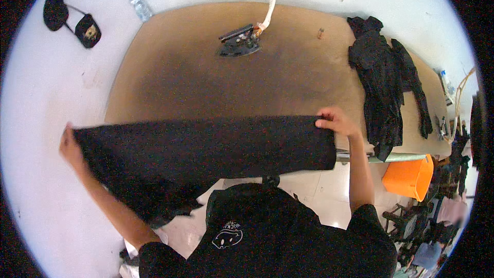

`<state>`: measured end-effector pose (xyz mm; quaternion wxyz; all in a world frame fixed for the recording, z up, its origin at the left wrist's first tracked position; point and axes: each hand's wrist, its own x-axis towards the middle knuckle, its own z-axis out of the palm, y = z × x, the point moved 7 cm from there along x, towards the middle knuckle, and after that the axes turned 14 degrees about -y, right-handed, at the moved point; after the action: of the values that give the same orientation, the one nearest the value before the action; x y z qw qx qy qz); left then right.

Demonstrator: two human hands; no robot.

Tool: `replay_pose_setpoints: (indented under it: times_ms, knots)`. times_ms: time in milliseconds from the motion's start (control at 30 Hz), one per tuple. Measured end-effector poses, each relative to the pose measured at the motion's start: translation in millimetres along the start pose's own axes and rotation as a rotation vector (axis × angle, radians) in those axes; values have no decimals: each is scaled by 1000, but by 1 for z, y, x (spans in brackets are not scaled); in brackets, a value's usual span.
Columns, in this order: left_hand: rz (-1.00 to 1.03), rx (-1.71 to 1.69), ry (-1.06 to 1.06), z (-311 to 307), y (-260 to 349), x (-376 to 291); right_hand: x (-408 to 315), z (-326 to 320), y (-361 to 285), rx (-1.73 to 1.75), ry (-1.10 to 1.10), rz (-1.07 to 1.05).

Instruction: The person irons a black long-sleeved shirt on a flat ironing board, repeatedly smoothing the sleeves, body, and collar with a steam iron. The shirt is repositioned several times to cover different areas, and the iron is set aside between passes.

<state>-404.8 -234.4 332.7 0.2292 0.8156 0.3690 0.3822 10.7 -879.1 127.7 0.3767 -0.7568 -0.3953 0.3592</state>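
A black garment [208, 146] is stretched between my two hands along the near side of a brown ironing table [173, 31]. My left hand [71, 146] grips its far left corner, out past the table's left edge. With thumb and fingers, my right hand [334, 121] pinches the upper right corner. The cloth's top edge runs nearly straight, and its lower left part hangs in loose folds. Beyond it a dark electric iron [239, 41] rests on the table, its cord [270, 11] rising upward in a white and orange sleeve.
More black clothing [380, 81] lies across the table's right side. A plastic water bottle [140, 5] and a black eye mask or similar strapped item [56, 11] are at the upper left. An orange bin [409, 177] stands below the right edge, near piled clothes [428, 255].
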Motion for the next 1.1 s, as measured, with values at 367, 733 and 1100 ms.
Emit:
replay_pose_setpoints:
  times_ms: [367,733,1100]
  knots:
    - [-35,301,-623,463,-146,89,55,-77,173,-275,818,474]
    - [4,412,-614,522,-186,145,51,-40,143,107,1181,523]
    - [165,424,-451,486,-86,119,118,-94,173,200,680,471]
